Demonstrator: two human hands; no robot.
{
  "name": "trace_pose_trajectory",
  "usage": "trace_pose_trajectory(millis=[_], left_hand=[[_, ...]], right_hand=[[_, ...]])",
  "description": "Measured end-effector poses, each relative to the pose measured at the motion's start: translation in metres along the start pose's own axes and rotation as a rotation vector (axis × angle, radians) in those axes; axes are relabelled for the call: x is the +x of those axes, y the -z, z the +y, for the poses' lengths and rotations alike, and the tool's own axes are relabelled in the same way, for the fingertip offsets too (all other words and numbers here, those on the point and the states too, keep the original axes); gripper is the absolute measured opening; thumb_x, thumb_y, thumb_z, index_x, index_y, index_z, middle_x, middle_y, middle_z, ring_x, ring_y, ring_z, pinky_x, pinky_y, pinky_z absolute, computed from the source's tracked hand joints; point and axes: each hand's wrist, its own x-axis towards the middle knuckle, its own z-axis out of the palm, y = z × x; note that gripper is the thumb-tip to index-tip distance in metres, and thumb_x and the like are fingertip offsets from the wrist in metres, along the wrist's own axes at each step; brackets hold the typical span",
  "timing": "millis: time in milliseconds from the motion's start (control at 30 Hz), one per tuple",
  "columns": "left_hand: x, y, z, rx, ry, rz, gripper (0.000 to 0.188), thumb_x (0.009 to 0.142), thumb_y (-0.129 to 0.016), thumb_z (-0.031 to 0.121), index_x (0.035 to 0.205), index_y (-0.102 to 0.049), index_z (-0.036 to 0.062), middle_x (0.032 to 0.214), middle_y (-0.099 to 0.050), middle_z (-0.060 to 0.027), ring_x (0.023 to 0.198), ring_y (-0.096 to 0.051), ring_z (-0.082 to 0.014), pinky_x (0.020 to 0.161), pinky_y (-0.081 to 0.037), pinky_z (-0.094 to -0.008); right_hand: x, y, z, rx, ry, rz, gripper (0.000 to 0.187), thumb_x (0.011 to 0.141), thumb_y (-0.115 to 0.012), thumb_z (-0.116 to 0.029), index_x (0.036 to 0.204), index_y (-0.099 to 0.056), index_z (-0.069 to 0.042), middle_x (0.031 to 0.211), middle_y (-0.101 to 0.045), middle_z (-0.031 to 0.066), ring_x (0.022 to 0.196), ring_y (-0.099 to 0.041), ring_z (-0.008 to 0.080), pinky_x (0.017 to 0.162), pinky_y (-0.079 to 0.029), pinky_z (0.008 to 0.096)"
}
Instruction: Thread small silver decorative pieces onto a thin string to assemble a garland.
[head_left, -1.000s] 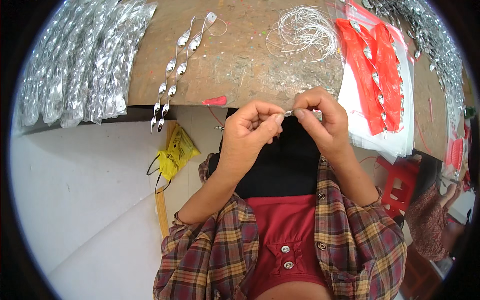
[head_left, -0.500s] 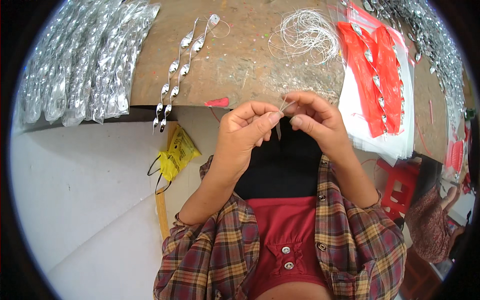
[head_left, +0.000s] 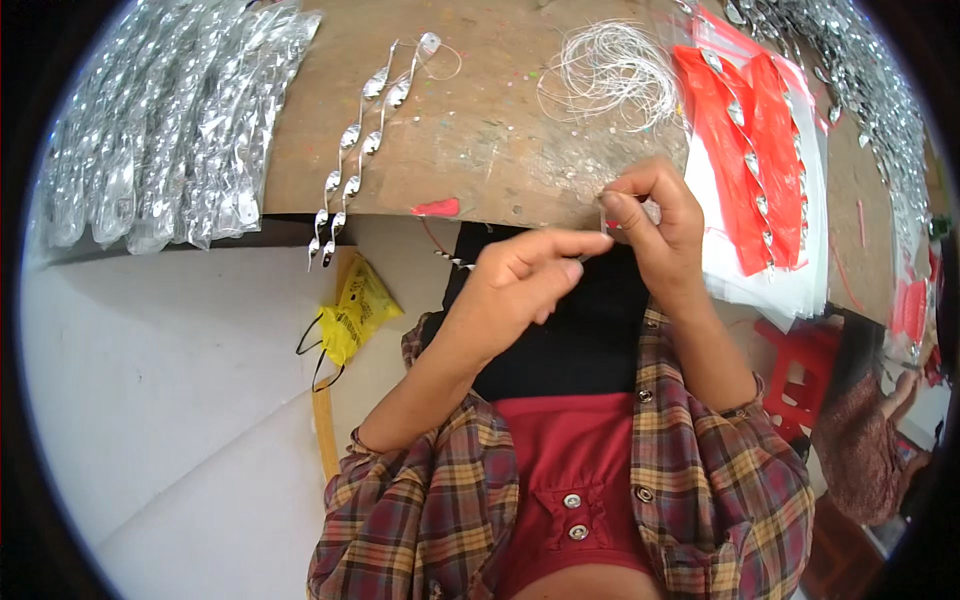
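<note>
My right hand [head_left: 662,225] is raised at the table's near edge, thumb and index finger pinched on a thin pale string [head_left: 602,212] that hangs a short way down. To its left, my left hand [head_left: 522,285] points its index finger toward that string, the tip close beneath it. Its thumb is pressed toward the curled fingers, and what they hold is hidden. A twisted silver strip [head_left: 455,260] sticks out to the left from behind this hand. Two more twisted silver strips [head_left: 350,135], with a string loop at the top, lie on the brown table [head_left: 480,160].
Bagged silver strips [head_left: 170,130] cover the table's left. A tangle of white string [head_left: 615,75] lies at the back. On the right are red plastic [head_left: 740,160] over white sheets [head_left: 725,270] and loose silver strips [head_left: 870,90]. A yellow bag [head_left: 358,312] hangs lower left; another person [head_left: 865,450] is at right.
My hands have drawn apart from their shared hold on the string. The right rose slightly; the left dropped and stretched its index finger. A silver strip has come into sight beside the left hand.
</note>
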Motion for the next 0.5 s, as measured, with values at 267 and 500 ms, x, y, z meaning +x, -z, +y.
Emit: trace_pose_trajectory(millis=[267,500], left_hand=[[0.013,0.009,-0.021,0.266,-0.344,-0.281,0.041,0.090,-0.052,0.007,0.130,-0.047,0.0047,0.088,-0.062,-0.0042,0.076,-0.057,-0.0096,0.070,-0.045,-0.0228],[0.013,0.032,-0.012,0.649,-0.369,0.371,0.021,0.082,-0.059,0.015,0.100,-0.063,0.0033,0.074,-0.060,-0.0131,0.062,-0.057,-0.0237,0.058,-0.043,-0.0328]], right_hand=[[0.024,0.050,0.021,-0.026,-0.015,0.454,0.007,0.088,-0.056,-0.009,0.084,-0.056,-0.004,0.075,-0.049,-0.0014,0.069,-0.043,0.0065,0.064,-0.035,0.0206],[0.023,0.074,0.022,0.194,-0.091,0.484,0.011,0.091,-0.053,-0.011,0.091,-0.058,-0.002,0.077,-0.051,-0.0016,0.067,-0.043,0.0060,0.064,-0.035,0.0204]])
